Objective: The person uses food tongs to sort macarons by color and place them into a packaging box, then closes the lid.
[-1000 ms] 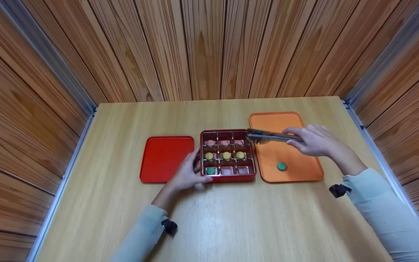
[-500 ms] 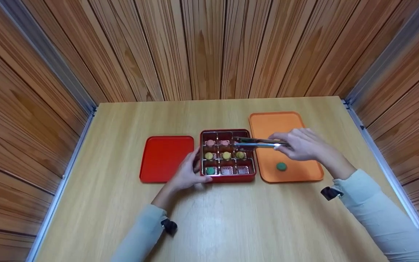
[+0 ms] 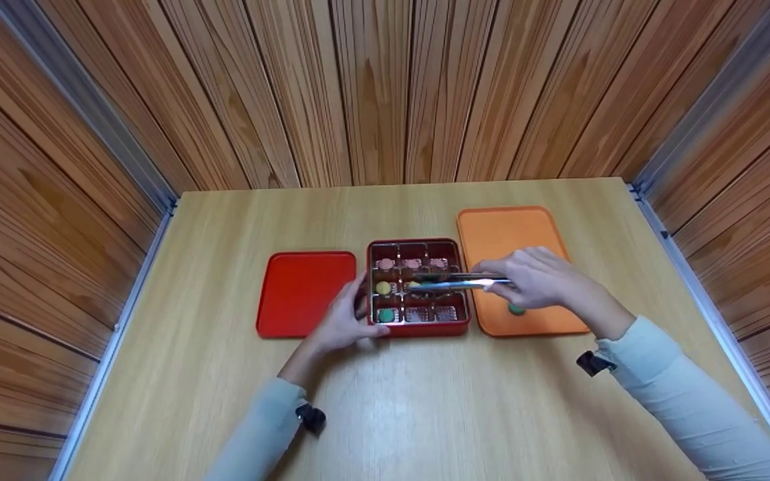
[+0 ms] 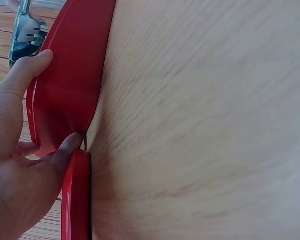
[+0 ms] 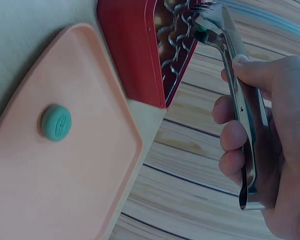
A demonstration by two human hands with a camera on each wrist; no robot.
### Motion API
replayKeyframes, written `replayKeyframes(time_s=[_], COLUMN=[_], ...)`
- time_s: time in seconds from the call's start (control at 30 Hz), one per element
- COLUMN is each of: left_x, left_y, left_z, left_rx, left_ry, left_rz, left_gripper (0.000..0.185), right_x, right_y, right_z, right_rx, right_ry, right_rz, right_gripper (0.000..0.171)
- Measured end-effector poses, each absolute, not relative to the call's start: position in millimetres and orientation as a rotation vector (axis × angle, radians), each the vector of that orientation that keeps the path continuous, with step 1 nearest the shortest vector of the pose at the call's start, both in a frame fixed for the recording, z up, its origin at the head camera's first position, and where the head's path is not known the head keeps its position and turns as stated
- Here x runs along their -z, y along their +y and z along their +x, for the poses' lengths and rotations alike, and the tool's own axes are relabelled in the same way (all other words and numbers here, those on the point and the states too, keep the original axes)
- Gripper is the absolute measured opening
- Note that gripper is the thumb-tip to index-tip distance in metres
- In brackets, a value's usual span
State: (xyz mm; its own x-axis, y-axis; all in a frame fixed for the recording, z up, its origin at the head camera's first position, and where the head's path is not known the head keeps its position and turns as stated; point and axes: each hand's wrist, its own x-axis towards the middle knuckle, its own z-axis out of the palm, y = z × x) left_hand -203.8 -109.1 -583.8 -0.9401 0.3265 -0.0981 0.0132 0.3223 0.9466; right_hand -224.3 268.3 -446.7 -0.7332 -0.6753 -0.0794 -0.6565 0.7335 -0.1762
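Tongs over the red box

The right hand point(image 3: 535, 280) is gripping metal tongs point(image 3: 455, 280), pinching 1 green sweet point(image 5: 202, 35); the left hand point(image 3: 345, 321) is holding the red box point(image 3: 418, 327) at 9 o'clock. No writing is readable.

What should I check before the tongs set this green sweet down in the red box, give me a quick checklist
1. Sweet gripped: the tongs pinch a green sweet at their tips. Ok.
2. Right hand holds the tongs firmly, fingers wrapped round both arms. Ok.
3. Box steadied: the left hand holds the near left corner of the red box. Ok.
4. Free compartment: the near row shows one green sweet at left and two cells with no sweet beside it. Ok.
5. Tips over the target cell: they hang over the middle of the box; the exact cell is hidden. Cannot tell.
6. One more green sweet waits on the orange tray. Ok.
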Motion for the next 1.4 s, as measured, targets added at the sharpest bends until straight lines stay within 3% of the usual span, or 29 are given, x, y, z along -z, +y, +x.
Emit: replayKeyframes(time_s=[1.4], left_x=[581.7], left_y=[-109.5], left_z=[-204.0], left_rx=[-1.661], left_ry=[2.277], left_rz=[0.301], left_gripper=[0.125], right_x=[456.4], right_y=[269.8], right_z=[-219.7], right_rx=[0.262], right_ry=[2.766], right_rz=[-1.107], right_gripper=[0.034])
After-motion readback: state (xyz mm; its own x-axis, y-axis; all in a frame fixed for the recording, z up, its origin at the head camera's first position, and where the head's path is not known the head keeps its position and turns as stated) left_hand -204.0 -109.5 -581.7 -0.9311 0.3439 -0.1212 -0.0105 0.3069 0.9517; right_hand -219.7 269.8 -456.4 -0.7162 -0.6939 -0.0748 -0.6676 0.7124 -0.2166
